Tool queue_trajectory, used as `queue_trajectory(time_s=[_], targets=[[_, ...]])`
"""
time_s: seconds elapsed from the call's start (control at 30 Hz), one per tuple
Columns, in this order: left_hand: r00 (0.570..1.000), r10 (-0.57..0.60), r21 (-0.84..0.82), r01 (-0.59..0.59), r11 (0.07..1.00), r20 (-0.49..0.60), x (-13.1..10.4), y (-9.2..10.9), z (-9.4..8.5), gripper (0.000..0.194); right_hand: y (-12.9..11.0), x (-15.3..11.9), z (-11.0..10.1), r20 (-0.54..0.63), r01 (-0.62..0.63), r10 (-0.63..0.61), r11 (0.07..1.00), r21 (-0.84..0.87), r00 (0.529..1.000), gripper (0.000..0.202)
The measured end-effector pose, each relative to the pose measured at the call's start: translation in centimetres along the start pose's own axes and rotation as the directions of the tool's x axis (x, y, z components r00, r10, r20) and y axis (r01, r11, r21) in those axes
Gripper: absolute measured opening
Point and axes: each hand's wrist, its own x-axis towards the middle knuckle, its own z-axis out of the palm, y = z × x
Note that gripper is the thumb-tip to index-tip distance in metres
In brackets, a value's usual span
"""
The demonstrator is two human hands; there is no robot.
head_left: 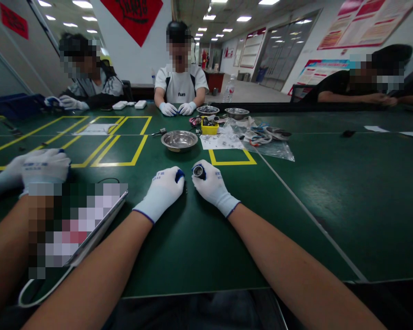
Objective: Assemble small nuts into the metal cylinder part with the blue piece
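A tube (198, 172) is clasped by the right hand (211, 184); the left hand's (164, 190) grip cannot be told; a bowl (179, 139) is set beyond.

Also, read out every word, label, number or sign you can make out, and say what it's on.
"fun": on the white shirt of the person opposite.
Blue print on the left glove and right glove: too blurred to read reliably.
Red wall sign: dark characters, cut off and unclear.
Wall posters and bottle label: too small.
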Motion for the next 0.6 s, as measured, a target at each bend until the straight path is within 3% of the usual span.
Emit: queue_trajectory(time_s=[0.17,0.33,0.47,0.6], targets=[[0.994,-0.011,-0.277,-0.021,0.961,-0.113,0.0,-0.6,0.2,0.02,0.2,0.2,0.0,0.046,0.005,-0.008,0.998,0.068,0.999,0.017],[0.988,-0.041,-0.59,-0.056,0.805,-0.15,0.3,-0.8,0.2,0.024,0.4,0.4,-0.2,0.088,-0.03,0.017,0.988,0.153,0.996,0.021],[0.98,0.048,-0.653,-0.166,0.739,-0.195,-0.3,-0.2,-0.1,0.024,-0.1,0.3,-0.5,0.132,-0.029,0.006,0.985,0.171,0.991,0.016],[0.969,0.109,-0.605,-0.223,0.764,-0.22,-0.9,0.1,-0.2,0.019,-0.7,0.1,-0.7,0.159,-0.008,-0.018,0.987,0.162,0.987,0.009]])
